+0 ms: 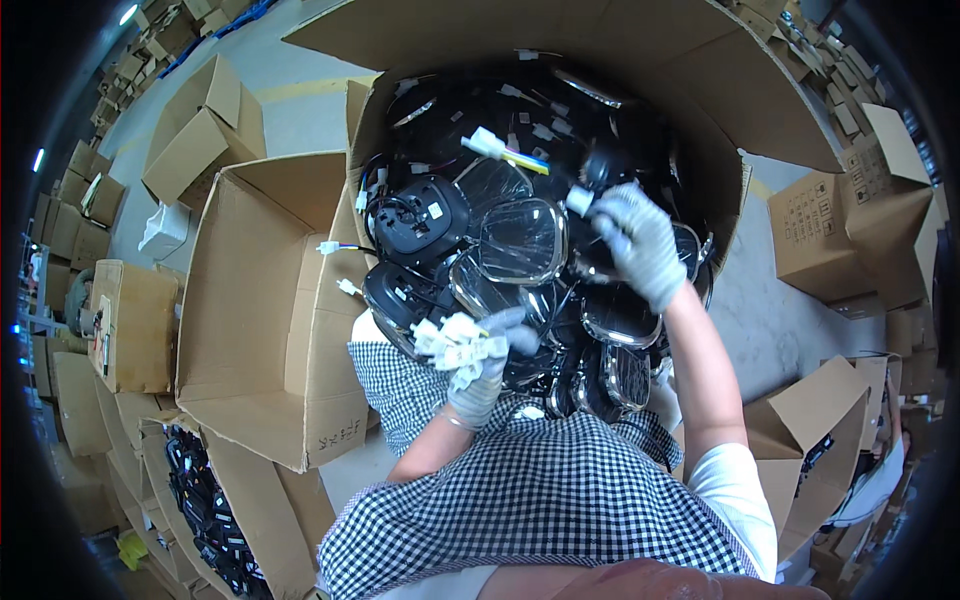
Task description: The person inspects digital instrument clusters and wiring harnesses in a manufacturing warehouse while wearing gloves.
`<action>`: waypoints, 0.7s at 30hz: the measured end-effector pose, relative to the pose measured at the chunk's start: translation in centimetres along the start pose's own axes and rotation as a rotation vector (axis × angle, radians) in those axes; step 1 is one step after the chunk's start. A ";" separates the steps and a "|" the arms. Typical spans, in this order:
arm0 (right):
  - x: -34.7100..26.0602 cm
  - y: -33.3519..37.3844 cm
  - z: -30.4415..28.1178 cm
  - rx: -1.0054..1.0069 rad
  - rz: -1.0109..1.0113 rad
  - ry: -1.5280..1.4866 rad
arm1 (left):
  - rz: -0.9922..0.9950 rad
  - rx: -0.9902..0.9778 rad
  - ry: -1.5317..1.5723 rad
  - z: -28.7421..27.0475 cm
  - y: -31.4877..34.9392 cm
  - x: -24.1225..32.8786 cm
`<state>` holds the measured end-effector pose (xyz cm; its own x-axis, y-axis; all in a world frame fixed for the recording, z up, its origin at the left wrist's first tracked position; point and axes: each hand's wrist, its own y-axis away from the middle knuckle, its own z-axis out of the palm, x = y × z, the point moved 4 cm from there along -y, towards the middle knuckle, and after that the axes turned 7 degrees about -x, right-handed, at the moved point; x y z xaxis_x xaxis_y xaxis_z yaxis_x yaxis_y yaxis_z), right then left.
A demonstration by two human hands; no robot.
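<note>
My left hand point(490, 375), in a grey-white glove, is closed round the wires of a bunch of white plastic connectors point(460, 345). The bunch stands above the near side of a large cardboard box point(745, 195). Further right, my gloved right hand point(640, 245) reaches over the box with bent fingers. A white connector point(579, 200) shows at its fingertips, seemingly pinched there. Many black rounded units with glossy, chrome-rimmed faces fill the box, one film-wrapped unit point(523, 240) near the middle. Another white connector point(487, 143) with yellow and blue wires lies on the pile.
An open cardboard box point(245, 300) stands at the left against the large one. Below it, a carton holds several small black parts point(210, 515). More cartons point(850, 230) line the right side. Another person point(870, 490) is partly visible at the lower right.
</note>
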<state>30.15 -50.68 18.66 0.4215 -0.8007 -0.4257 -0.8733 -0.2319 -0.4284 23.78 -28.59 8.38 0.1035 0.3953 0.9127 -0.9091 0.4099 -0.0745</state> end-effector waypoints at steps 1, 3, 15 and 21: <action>-1.5 1.1 0.4 -0.064 0.012 -0.040 | 0.004 0.009 -0.055 1.1 -1.0 1.6; -4.4 2.8 1.2 -0.099 -0.105 0.022 | 0.068 0.064 0.164 0.0 -2.0 -1.5; -5.5 6.9 0.5 -0.261 -0.020 -0.495 | 0.317 -0.093 0.379 -1.2 -2.6 -1.9; -7.0 5.8 -0.2 -0.383 0.400 -0.613 | -0.093 0.008 0.009 -1.7 -1.2 -2.7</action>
<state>22.07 -46.58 19.32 0.0230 -0.4449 -0.8953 -0.9618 -0.2542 0.1016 25.28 -28.79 5.34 0.1916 0.3635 0.9117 -0.8984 0.4389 0.0138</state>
